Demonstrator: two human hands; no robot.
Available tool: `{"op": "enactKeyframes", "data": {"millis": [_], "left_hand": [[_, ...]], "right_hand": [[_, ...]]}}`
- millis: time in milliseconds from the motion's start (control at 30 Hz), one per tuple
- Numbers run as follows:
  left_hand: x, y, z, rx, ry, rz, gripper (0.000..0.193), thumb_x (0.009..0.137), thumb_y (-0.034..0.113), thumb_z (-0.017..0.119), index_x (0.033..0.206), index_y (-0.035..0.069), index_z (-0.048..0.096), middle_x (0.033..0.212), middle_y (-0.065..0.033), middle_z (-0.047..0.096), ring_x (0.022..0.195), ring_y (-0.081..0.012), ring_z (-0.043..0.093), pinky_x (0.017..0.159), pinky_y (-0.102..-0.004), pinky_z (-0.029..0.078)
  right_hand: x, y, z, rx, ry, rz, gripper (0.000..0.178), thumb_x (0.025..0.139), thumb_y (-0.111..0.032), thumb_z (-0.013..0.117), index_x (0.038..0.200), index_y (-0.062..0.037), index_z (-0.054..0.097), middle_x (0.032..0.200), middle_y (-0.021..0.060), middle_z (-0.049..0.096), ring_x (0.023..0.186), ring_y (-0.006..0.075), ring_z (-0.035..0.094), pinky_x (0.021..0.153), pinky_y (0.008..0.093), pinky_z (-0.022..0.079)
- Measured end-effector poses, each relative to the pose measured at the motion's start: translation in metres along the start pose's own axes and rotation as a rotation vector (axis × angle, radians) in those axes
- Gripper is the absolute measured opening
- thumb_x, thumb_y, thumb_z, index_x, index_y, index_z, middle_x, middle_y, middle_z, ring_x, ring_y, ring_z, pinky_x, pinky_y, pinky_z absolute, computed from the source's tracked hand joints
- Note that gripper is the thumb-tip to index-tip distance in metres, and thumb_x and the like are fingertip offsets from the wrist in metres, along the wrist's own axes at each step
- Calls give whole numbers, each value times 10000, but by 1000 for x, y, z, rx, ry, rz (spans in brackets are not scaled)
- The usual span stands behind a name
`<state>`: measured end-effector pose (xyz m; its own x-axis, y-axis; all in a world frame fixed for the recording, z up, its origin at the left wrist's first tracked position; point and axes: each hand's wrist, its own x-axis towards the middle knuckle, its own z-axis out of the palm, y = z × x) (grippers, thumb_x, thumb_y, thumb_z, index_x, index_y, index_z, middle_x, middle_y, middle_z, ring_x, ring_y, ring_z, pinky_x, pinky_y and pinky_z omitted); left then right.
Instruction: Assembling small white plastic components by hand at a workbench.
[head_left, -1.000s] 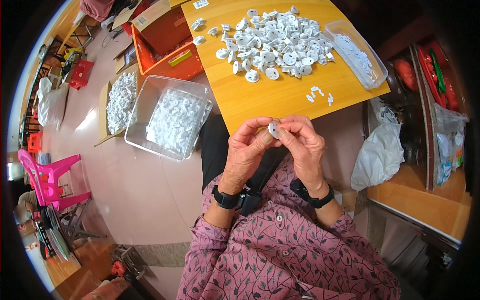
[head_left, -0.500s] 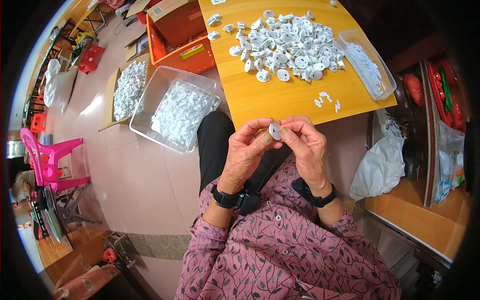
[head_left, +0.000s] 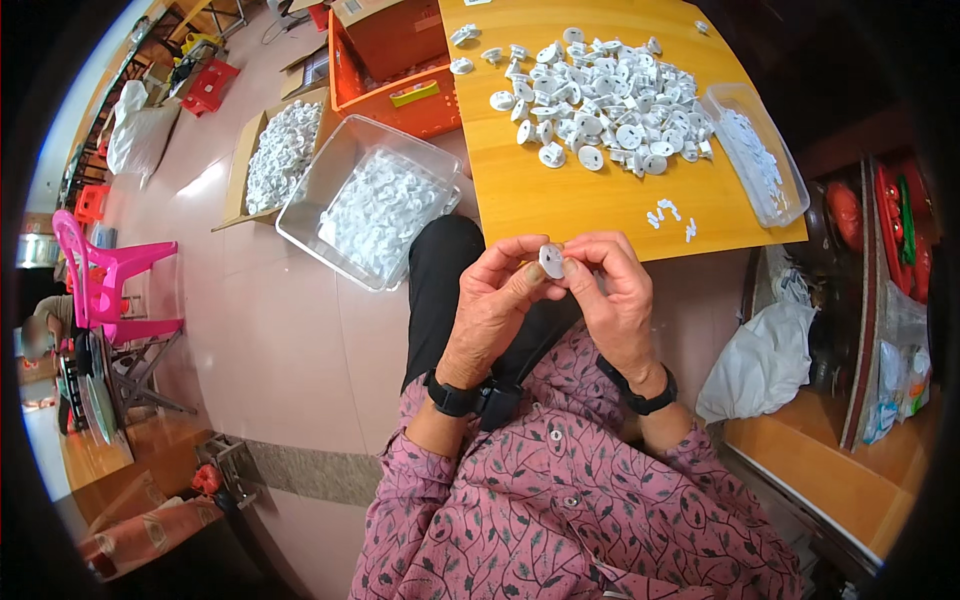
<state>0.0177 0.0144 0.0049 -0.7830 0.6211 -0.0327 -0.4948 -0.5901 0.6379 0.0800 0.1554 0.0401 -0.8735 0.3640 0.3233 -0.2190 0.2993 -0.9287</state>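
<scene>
Between both hands, above my lap, is a small round white plastic piece with dark slots in its face. My left hand pinches it between thumb and fingers from the left. The thumb and fingers of my right hand close on its right edge; whether a smaller part is in them is hidden. On the yellow table ahead lies a heap of similar white round pieces. Several tiny white parts lie near the table's front edge. More small white parts fill a clear shallow tray at its right side.
Left of my knee stands a clear plastic bin of white pieces. Behind it are a cardboard box of white pieces and an orange crate. A pink chair stands far left. To the right, a white bag rests by a shelf.
The view has shifted, so the table and bins sit slightly farther right and the table lower. Both hands still hold the round piece, its slotted face turned slightly more into view.
</scene>
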Motion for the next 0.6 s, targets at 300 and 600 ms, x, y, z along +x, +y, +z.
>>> {"op": "enactKeyframes", "data": {"millis": [300,600], "left_hand": [[-1,-2,5,88,29,29,255,933,30,624,1183,-16,600,1094,-97,657,987,-174,652,828,-310,581],[-9,9,-10,245,115,39,251,933,22,619,1175,-40,594,1090,-115,658,915,-186,667,795,-298,573]], "right_hand": [[3,-9,-1,-259,-12,-178,62,870,33,589,902,-2,549,956,147,559,797,262,618,670,346,521],[1,5,7,-99,-40,-72,29,866,9,605,865,6,577,901,141,571,801,279,608,709,359,507]]}}
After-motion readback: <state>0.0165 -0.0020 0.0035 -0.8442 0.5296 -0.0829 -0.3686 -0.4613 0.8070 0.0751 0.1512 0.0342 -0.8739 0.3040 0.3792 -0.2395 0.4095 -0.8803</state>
